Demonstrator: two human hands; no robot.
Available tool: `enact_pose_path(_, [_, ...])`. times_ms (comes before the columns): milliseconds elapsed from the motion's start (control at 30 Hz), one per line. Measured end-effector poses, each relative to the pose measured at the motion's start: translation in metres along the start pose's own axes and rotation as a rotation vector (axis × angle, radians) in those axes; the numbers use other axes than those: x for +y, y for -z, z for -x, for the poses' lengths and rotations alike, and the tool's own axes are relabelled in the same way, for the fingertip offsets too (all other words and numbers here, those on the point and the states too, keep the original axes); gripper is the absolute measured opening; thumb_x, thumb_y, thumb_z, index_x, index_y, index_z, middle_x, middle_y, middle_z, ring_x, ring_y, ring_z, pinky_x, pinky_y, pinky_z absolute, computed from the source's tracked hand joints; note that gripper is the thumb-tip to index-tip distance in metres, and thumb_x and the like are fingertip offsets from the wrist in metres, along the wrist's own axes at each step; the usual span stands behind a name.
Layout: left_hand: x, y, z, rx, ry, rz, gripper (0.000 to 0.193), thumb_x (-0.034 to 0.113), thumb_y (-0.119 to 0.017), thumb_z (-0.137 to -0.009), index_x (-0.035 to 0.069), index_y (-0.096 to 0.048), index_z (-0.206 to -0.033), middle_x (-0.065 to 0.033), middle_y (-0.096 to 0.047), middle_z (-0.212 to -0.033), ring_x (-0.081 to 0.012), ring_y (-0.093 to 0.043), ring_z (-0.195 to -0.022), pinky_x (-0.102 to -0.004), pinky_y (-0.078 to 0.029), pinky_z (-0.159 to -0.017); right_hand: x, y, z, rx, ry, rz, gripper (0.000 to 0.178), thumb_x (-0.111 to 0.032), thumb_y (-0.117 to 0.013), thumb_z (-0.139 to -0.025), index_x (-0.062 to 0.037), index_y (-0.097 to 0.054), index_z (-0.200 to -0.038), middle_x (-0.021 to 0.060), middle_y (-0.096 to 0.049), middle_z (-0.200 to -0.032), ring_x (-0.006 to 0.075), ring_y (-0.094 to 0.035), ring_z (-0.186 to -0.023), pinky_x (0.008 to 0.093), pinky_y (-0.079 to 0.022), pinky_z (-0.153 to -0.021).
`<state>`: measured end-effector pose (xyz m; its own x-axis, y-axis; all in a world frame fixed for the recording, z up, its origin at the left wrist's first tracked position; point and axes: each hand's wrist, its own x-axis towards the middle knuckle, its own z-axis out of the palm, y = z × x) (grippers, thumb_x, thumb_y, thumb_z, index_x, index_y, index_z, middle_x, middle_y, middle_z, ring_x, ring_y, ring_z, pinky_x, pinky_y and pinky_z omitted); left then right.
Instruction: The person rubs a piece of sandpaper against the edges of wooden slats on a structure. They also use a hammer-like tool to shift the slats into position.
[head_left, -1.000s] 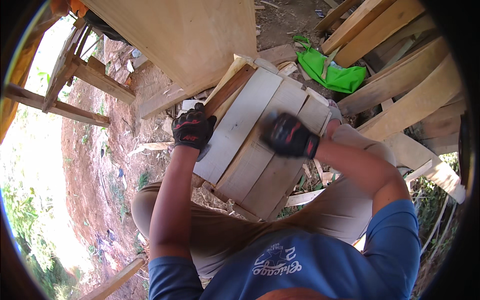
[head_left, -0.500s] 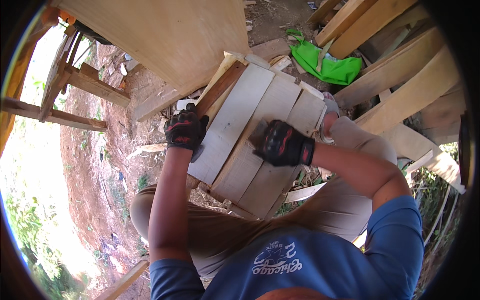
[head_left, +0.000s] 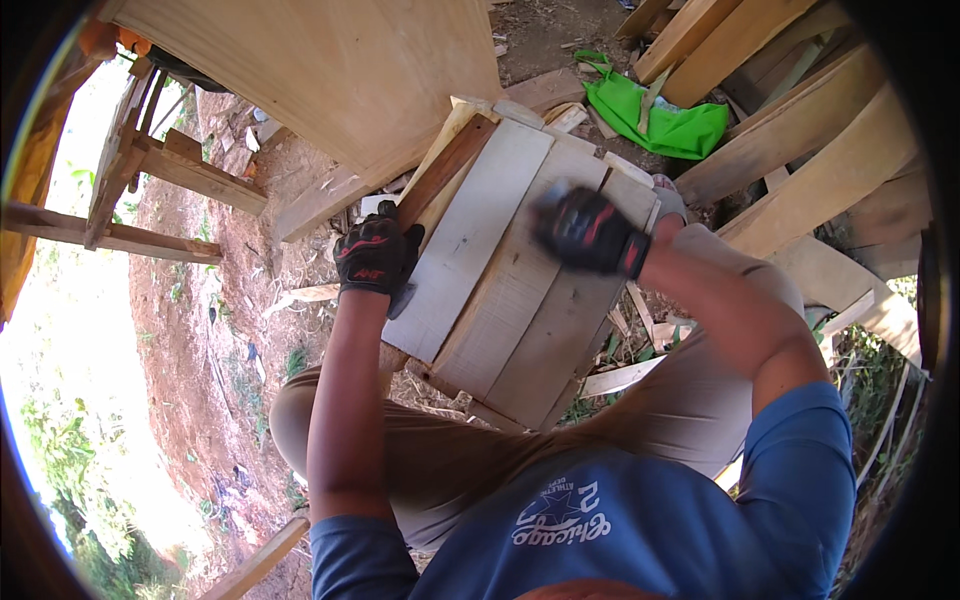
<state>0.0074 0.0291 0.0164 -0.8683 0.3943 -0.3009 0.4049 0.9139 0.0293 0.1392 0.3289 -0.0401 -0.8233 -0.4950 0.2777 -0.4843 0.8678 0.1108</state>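
A box-like piece of pale wooden slats (head_left: 507,290) stands in front of me between my knees. At its left edge, my left hand (head_left: 372,255), in a black glove with red marks, is closed beside a reddish-brown strip (head_left: 448,170). A grey end shows below that hand and a black end above it; the whole thing is hidden by the glove. Over the upper right slats is my right hand (head_left: 592,230), gloved alike and blurred by motion. Its fingers are bent over a dark flat piece, mostly hidden, perhaps sandpaper.
A large plywood sheet (head_left: 330,75) rises beyond the box. Behind it to the right lies a green bag (head_left: 655,118) near stacked planks (head_left: 800,130). Wooden framing (head_left: 190,175) stands at left over reddish soil (head_left: 170,340). Wood scraps litter the ground.
My right hand has moved up and to the right across the slats. My left hand stays at the box's left edge. The view has shifted slightly.
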Motion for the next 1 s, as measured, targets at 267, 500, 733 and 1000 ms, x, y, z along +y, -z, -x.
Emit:
enact_pose_path(267, [-0.006, 0.001, 0.003, -0.020, 0.018, 0.015, 0.062, 0.052, -0.057, -0.101, 0.006, -0.055, -0.144, -0.0247, -0.070, -0.131, -0.0422, -0.067, -0.122, -0.0533, -0.052, -0.104, -0.054, 0.024, -0.006, -0.156, 0.187, -0.117, 0.006, -0.019, -0.065, -0.083, -0.0136, -0.066, -0.084, 0.0076, -0.064, -0.064, 0.0270, -0.064, -0.056, 0.0472, -0.054, -0.067])
enact_pose_path(500, [0.006, 0.008, 0.004, -0.021, 0.025, 0.006, 0.062, 0.051, -0.055, -0.102, 0.006, -0.054, -0.146, -0.0247, -0.069, -0.133, -0.0418, -0.066, -0.124, -0.0533, -0.052, -0.104, 0.052, 0.007, 0.002, -0.049, -0.195, 0.026, 0.023, -0.028, -0.057, -0.100, -0.0086, -0.069, -0.096, 0.0123, -0.069, -0.071, 0.0326, -0.067, -0.060, 0.0492, -0.054, -0.059])
enact_pose_path(733, [-0.004, 0.004, 0.004, -0.015, 0.019, 0.010, 0.064, 0.052, -0.053, -0.103, 0.006, -0.052, -0.148, -0.0270, -0.068, -0.133, -0.0427, -0.066, -0.123, -0.0539, -0.052, -0.104, -0.064, 0.014, 0.003, -0.043, 0.177, -0.293, 0.014, -0.021, -0.063, -0.086, -0.0130, -0.066, -0.075, 0.0071, -0.062, -0.059, 0.0252, -0.067, -0.060, 0.0429, -0.053, -0.065])
enact_pose_path(1000, [0.000, 0.002, 0.001, -0.014, 0.023, 0.002, 0.063, 0.053, -0.056, -0.102, 0.006, -0.056, -0.144, -0.0260, -0.071, -0.127, -0.0432, -0.069, -0.119, -0.0539, -0.053, -0.102, 0.041, 0.007, 0.000, -0.037, -0.163, -0.043, 0.024, -0.027, -0.059, -0.096, -0.0068, -0.068, -0.086, 0.0133, -0.068, -0.071, 0.0359, -0.070, -0.065, 0.0502, -0.055, -0.059])
